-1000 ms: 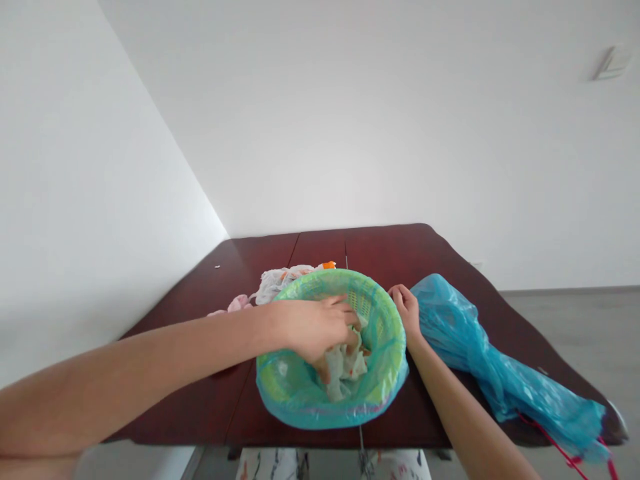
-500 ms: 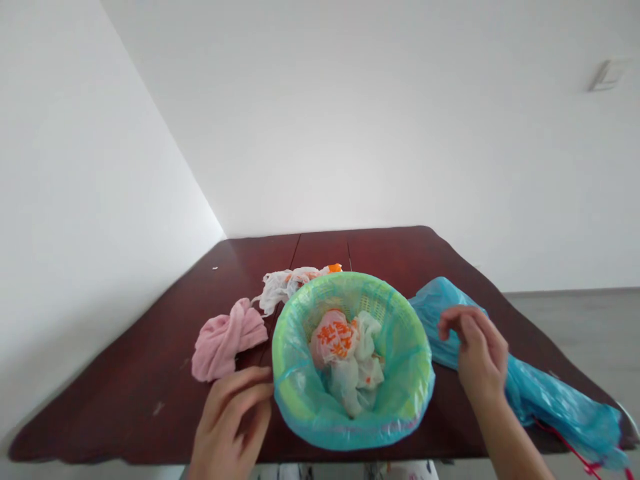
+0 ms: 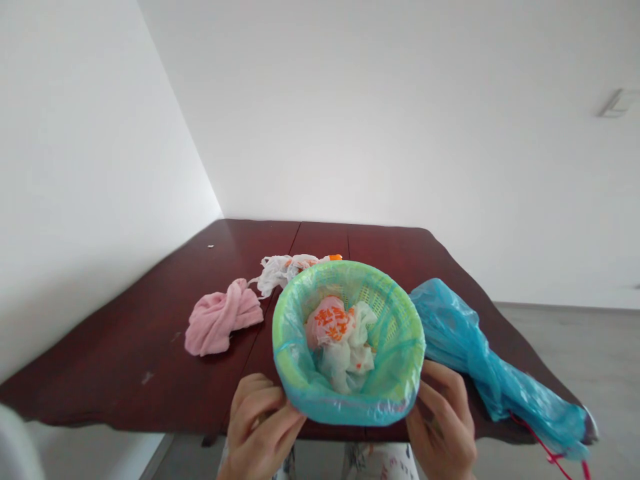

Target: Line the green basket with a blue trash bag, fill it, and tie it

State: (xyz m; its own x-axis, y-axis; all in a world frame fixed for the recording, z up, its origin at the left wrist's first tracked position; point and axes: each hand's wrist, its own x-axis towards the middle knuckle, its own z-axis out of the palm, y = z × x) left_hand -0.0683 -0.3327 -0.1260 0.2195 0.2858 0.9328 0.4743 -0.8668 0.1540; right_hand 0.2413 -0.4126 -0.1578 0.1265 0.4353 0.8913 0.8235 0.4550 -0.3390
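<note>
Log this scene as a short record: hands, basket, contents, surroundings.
Left hand: at basket's near-left side, fingers by the liner; grip unclear
Right hand: at near-right side; grip unclear
Basket: green, mesh-walled, lined in translucent blue plastic
Contents: pinkish bundle with orange print, crumpled white material
Left: twisted pink cloth
Behind: crumpled white-and-orange plastic
Right: blue plastic bag, red cord
Surface: dark red table

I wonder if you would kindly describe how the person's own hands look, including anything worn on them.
The left hand and right hand are both bare: no glove, ring or marking shows on either. No sleeve is visible at either hand. The forearms are cut off by the lower edge of the picture, so I cannot describe them.
</note>
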